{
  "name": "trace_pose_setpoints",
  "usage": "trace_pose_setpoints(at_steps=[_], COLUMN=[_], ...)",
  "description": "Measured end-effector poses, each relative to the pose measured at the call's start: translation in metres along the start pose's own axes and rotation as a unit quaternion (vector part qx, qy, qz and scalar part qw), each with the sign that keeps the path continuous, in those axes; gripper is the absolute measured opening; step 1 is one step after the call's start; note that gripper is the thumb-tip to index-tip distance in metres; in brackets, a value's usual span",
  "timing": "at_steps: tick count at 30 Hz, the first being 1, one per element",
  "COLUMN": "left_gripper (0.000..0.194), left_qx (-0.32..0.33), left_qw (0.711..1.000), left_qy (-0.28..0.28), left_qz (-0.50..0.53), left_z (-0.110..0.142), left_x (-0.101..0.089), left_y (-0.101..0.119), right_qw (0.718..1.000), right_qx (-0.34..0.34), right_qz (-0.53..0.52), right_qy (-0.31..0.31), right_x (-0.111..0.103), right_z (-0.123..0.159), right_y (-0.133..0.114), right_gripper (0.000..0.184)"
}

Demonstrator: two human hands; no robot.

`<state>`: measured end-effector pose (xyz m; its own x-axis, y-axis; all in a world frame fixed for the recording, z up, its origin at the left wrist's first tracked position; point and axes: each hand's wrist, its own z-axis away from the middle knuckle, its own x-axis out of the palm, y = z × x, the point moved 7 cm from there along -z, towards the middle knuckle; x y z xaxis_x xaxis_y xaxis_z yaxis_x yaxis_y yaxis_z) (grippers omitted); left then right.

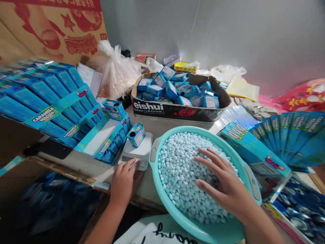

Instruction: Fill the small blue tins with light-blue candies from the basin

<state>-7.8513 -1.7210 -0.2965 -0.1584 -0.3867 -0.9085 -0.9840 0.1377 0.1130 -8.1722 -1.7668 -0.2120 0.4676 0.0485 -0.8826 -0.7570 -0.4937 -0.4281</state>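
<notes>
My left hand rests at the front of a small white digital scale, fingers stretched out by its display and buttons. On the scale's plate stands a small blue box with a dark round hole in its facing side. Over to the right, my right hand is spread palm down on a heap of pale blue candies, holding none that I can see. The candies fill a turquoise basin with grey-lined handles. Beside the scale sits an open display tray with a row of blue boxes.
Loaded display boxes are stacked at the left. Behind the scale, a black carton holds many small blue boxes. A tied plastic bag stands near it. Blue packages and a box of round metallic lids lie right of the basin.
</notes>
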Motion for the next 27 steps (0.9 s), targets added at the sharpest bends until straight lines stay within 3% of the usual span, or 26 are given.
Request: trace_pose_setpoints(at_steps=[9, 19, 22, 24, 27], left_gripper=[0.039, 0.049, 0.064, 0.058, 0.044], left_qx=[-0.007, 0.010, 0.011, 0.026, 0.025], left_qw=[1.000, 1.000, 0.994, 0.981, 0.964], left_qy=[-0.001, 0.018, 0.072, 0.147, 0.246], left_qz=[-0.022, 0.008, 0.083, 0.121, 0.093], left_z=[-0.001, 0.000, -0.005, -0.013, -0.038], left_x=[0.002, 0.006, -0.015, -0.041, -0.076], left_y=[0.000, -0.007, -0.003, 0.004, 0.014], right_qw=[1.000, 1.000, 1.000, 1.000, 1.000], right_qx=[-0.004, -0.006, -0.007, -0.004, 0.006], right_qz=[-0.006, 0.009, 0.007, 0.005, 0.003], right_qy=[0.008, -0.006, 0.001, 0.008, 0.021], right_x=[-0.002, -0.001, -0.001, 0.000, 0.001], right_z=[-0.001, 0.002, 0.002, 0.000, -0.003], right_y=[-0.001, -0.004, -0.004, -0.004, -0.002], right_gripper=[0.052, 0.067, 0.069, 0.066, 0.059])
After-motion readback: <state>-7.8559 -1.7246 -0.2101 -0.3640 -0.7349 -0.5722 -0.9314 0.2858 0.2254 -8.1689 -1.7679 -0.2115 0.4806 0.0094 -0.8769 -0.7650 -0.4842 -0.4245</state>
